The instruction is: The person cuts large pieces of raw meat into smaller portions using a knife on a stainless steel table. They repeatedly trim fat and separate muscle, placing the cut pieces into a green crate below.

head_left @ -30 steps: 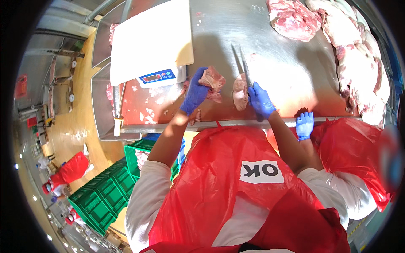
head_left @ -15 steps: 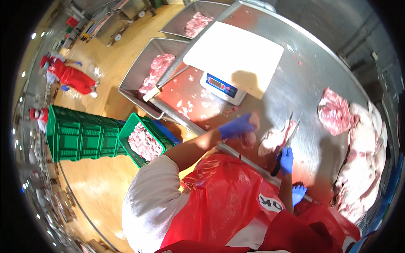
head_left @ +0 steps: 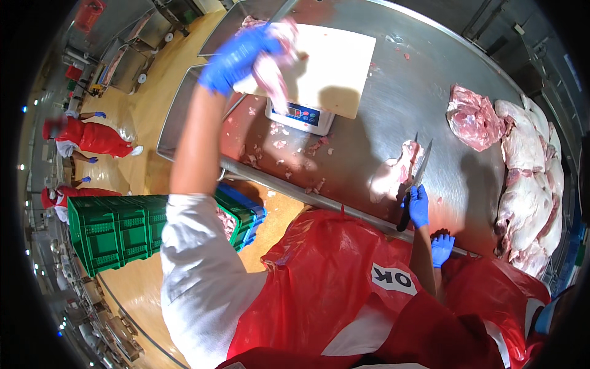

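Note:
My left hand (head_left: 236,58), in a blue glove, is raised and closed round a piece of raw meat (head_left: 271,80), partly smeared by motion, above the white board (head_left: 344,67). That board lies on a digital scale (head_left: 313,120) on the steel table. My right hand (head_left: 419,206), also gloved in blue, grips a knife (head_left: 421,166) by its dark handle, blade pointing away from me. Beside the blade rests a pale and pink cut of meat (head_left: 391,179). A second thin dark tip shows past that cut; what it belongs to is unclear.
A larger pink slab (head_left: 473,120) and several pale carcass pieces (head_left: 522,178) lie at the right. Another person's gloved hand (head_left: 441,249) rests at the table edge. Green crates (head_left: 123,227) and steel bins (head_left: 175,138) stand left. Two people in red (head_left: 98,136) are farther off.
My left hand has lifted the meat away from the table's near side and carried it left and forward over the board. My right hand stays low with the knife; the whole view has shifted.

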`<state>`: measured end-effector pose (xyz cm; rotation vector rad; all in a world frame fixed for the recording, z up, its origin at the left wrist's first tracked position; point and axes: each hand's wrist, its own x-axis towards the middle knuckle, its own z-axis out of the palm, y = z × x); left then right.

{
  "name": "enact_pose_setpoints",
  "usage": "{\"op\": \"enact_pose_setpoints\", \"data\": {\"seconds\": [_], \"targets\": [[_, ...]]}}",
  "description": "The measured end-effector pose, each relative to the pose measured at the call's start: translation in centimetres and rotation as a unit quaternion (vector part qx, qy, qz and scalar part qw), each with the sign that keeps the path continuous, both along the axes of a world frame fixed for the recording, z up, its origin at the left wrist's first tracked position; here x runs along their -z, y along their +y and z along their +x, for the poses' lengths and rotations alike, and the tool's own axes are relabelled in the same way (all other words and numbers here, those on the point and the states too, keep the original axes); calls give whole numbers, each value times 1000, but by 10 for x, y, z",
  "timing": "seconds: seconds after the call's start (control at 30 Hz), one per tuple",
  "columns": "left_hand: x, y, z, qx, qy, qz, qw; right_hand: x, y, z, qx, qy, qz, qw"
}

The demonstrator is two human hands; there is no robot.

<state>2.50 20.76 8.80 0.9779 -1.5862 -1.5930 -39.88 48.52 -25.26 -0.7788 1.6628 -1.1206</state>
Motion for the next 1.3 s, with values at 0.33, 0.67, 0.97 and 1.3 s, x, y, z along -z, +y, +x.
{"op": "enact_pose_setpoints", "data": {"seconds": [0.33,0.67,0.97,1.3], "targets": [[-22,1,191,-253,138,0,957,12,-3,-1,-17,-17,12,1000],[149,253,402,-462,-238,93,849,87,-2,-90,-126,107,-21,986],[242,204,18,-39,-199,45,978,2,-39,-27,85,58,-52,993],[341,169,-278,107,-418,-415,801,-22,47,5,110,101,-25,989]]}}
